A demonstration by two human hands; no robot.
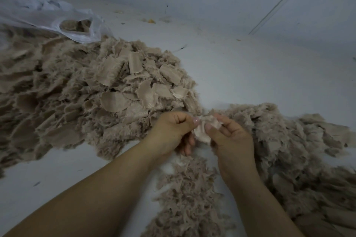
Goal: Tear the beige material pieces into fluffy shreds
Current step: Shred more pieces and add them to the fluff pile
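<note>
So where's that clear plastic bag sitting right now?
In the head view the plastic bag lies at the upper left, on the far edge of the big pile of beige pieces, well away from both hands, with some beige material showing through its opening.

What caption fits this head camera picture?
Both hands, left hand and right hand, pinch one beige piece beside the heap.

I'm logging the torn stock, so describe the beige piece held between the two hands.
The beige piece is a small, pale scrap of soft, woven-looking material with frayed, fuzzy edges. It hangs crumpled above the white floor, between the two piles. The left hand pinches its left edge; the right hand pinches its right side with the thumb in front. How far it is torn cannot be told.
</note>
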